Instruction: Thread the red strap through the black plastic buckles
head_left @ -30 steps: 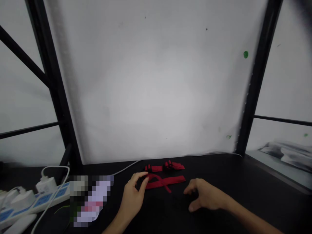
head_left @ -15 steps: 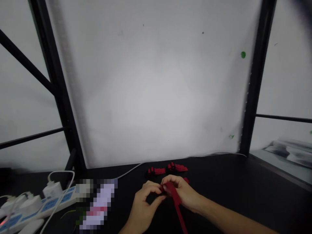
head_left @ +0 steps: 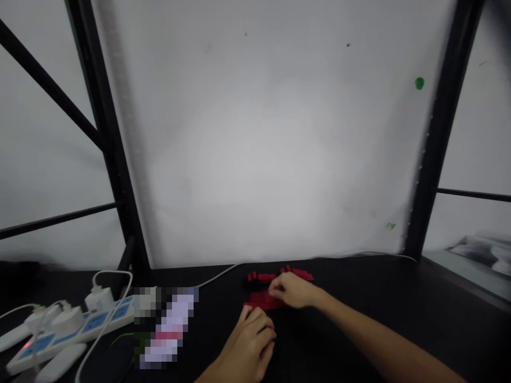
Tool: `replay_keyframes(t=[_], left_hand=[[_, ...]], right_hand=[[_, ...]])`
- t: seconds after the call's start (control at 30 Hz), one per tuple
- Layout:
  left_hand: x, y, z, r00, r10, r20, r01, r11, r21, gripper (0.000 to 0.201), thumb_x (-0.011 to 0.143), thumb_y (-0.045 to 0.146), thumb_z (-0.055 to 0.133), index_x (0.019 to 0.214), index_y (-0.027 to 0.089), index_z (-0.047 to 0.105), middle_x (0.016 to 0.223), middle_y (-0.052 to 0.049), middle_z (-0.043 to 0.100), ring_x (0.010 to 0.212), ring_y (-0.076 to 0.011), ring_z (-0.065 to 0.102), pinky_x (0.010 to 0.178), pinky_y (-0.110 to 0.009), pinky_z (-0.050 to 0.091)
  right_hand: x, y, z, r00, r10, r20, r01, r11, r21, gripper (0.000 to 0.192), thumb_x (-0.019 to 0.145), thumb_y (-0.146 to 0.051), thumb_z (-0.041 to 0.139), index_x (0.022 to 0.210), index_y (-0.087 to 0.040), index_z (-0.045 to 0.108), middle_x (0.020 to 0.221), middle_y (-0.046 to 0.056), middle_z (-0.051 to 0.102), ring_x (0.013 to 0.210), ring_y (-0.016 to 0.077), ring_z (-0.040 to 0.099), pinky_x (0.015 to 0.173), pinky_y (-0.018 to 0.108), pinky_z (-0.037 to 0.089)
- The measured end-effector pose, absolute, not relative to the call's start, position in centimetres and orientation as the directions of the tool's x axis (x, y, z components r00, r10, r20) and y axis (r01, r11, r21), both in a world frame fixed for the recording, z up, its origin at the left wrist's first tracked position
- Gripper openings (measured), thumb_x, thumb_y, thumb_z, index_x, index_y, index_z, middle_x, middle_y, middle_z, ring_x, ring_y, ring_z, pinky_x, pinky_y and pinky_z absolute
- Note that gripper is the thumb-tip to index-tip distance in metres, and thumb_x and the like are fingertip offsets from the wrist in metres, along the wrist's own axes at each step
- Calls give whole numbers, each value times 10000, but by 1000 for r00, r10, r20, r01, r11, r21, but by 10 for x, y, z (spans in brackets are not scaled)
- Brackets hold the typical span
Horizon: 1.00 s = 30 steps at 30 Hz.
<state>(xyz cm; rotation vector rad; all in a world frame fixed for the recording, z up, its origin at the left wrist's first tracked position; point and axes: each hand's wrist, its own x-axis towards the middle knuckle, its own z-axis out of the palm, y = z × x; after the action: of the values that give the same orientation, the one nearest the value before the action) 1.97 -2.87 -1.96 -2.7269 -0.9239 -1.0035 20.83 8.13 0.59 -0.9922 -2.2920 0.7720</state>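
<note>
A folded red strap (head_left: 263, 301) lies on the black table (head_left: 379, 298). My right hand (head_left: 293, 291) rests on its right end, fingers curled down onto it. My left hand (head_left: 252, 340) lies just in front of the strap, fingers loosely curled, its fingertips close to the strap's front edge and holding nothing. Behind these, nearer the wall, lies a second red strap with black parts (head_left: 279, 276), partly hidden by my right hand.
A white and blue power strip (head_left: 67, 332) with plugged-in chargers lies at the left, and a white cable (head_left: 217, 274) runs along the wall. A blurred-out object (head_left: 165, 327) sits left of my hands. Black frame posts (head_left: 433, 154) stand either side of the white wall.
A second ago the strap lay loose between my hands. Both hands then lifted and folded it. Now it lies folded on the table, my right hand on it, my left drawn back.
</note>
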Motion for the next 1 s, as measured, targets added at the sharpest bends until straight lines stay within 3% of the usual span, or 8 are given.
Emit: replay_keyframes(t=[0.07, 0.13, 0.3, 0.4, 0.5, 0.67, 0.87, 1.0], left_hand=[[20, -30, -20, 611, 524, 593, 579, -807, 116, 240, 748, 14, 584, 878, 205, 652, 836, -32, 701, 804, -203, 609, 814, -388, 434], [20, -31, -20, 614, 538, 578, 588, -800, 121, 240, 733, 17, 598, 871, 204, 659, 836, -28, 700, 817, -207, 611, 833, -397, 429], [18, -31, -16, 579, 558, 594, 591, -789, 166, 240, 738, 27, 619, 860, 224, 682, 819, -18, 701, 805, -202, 622, 837, -392, 411], [15, -30, -12, 580, 562, 589, 578, -794, 187, 218, 762, 51, 640, 862, 236, 697, 807, -15, 702, 799, -199, 623, 809, -373, 400], [12, -31, -8, 593, 574, 564, 577, -792, 199, 144, 809, 110, 670, 868, 236, 707, 826, -17, 703, 812, -194, 620, 809, -366, 393], [10, -35, -3, 602, 601, 526, 596, -776, 204, 82, 817, 190, 703, 886, 234, 707, 878, -31, 699, 870, -221, 622, 843, -397, 411], [9, -26, -7, 399, 620, 675, 620, -725, 299, 392, 812, 168, 681, 1193, 234, 616, 1076, -84, 682, 994, -256, 612, 867, -423, 474], [14, -22, -8, 319, 625, 713, 593, -718, 363, 481, 797, 165, 716, 1244, 254, 563, 1175, -78, 663, 1094, -259, 583, 919, -432, 479]], right_hand=[[201, 74, -10, -548, 793, 265, 538, 577, -614, 50, 754, -232, 694, 724, -199, 715, 728, 10, 627, 785, 212, 549, 855, 377, 370], [198, 71, -14, -502, 808, 307, 600, 581, -550, 148, 733, -231, 725, 881, -217, 732, 941, 61, 645, 961, 275, 533, 947, 454, 311], [214, 96, 14, -403, 857, 320, 768, 507, -391, 259, 857, -358, 628, 1080, -241, 687, 1109, 91, 624, 1101, 275, 502, 982, 421, 314], [235, 118, 23, -371, 891, 262, 804, 449, -391, 425, 742, -333, 743, 1143, -207, 677, 1187, 141, 610, 1134, 342, 494, 970, 479, 320], [253, 129, 20, -408, 889, 210, 787, 459, -412, 418, 645, -285, 814, 1048, -221, 727, 1150, 122, 643, 1092, 336, 537, 933, 442, 368], [262, 127, 25, -446, 853, 271, 703, 521, -483, 311, 664, -268, 801, 961, -203, 732, 1121, 88, 664, 1049, 276, 573, 923, 370, 395], [256, 79, 42, -549, 752, 365, 491, 643, -588, 449, 639, -460, 833, 1009, -235, 712, 926, 27, 705, 850, 217, 620, 803, 325, 438], [242, 37, 29, -609, 680, 409, 398, 707, -584, 609, 554, -524, 870, 1100, -309, 705, 920, 19, 720, 878, 243, 609, 859, 365, 381]])
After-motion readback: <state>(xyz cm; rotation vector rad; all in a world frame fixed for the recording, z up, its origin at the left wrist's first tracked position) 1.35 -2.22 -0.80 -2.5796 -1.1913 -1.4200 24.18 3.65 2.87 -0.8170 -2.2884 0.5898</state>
